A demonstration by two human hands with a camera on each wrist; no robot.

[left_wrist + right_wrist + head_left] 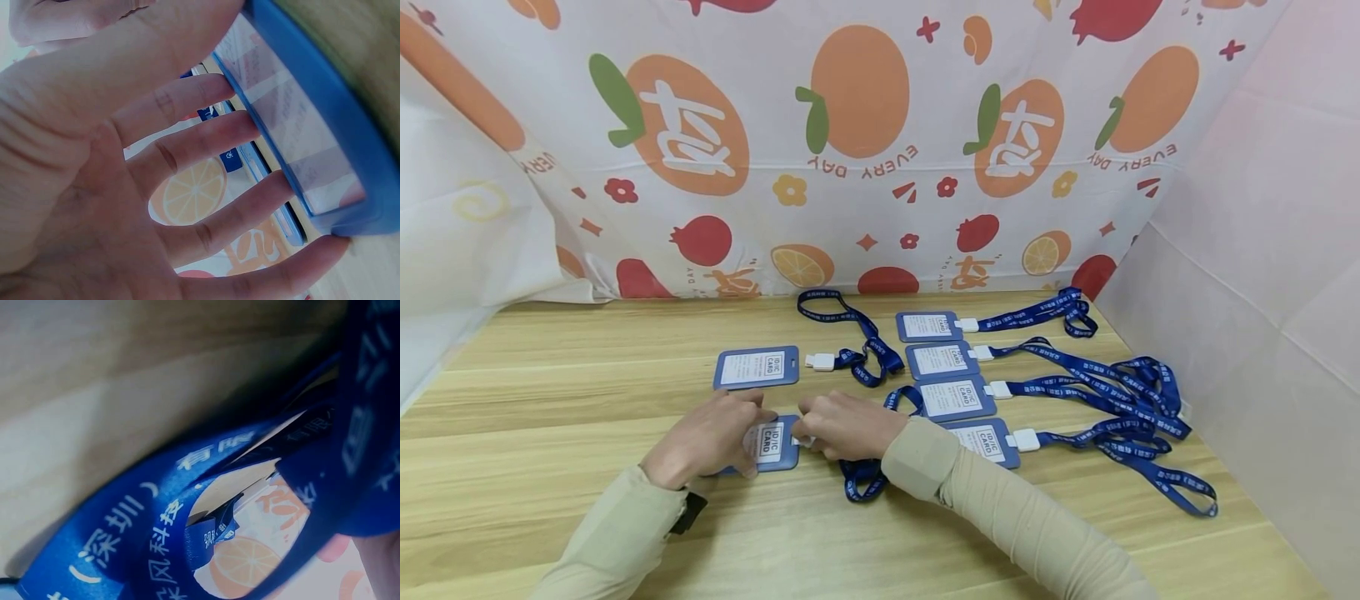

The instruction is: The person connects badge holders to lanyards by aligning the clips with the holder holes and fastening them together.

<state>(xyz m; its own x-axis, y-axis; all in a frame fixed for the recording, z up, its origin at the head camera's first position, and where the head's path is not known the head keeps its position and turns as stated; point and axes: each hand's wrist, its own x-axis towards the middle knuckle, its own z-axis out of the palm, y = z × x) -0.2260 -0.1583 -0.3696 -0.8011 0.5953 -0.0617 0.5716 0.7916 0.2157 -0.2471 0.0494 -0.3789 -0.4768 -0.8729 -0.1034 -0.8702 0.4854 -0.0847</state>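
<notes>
My left hand (711, 435) holds a blue ID card holder (770, 443) flat on the table, thumb on its near edge and fingertips along its far edge. In the left wrist view the fingers reach the blue rim (369, 187) of this holder. My right hand (847, 423) pinches the white clip (806, 442) of a lanyard at the holder's slotted end. Whether the clip is through the slot is hidden by the fingers. This blue lanyard (863, 482) loops out beneath the right wrist, and its printed strap (134, 515) fills much of the right wrist view.
Beyond the left hand lies another card holder (757, 367), apart from a lanyard with a white clip (823, 362). Several holders joined to lanyards, among them the farthest holder (927, 326), form a column on the right. A fruit-print cloth (865, 217) hangs behind the table (550, 400).
</notes>
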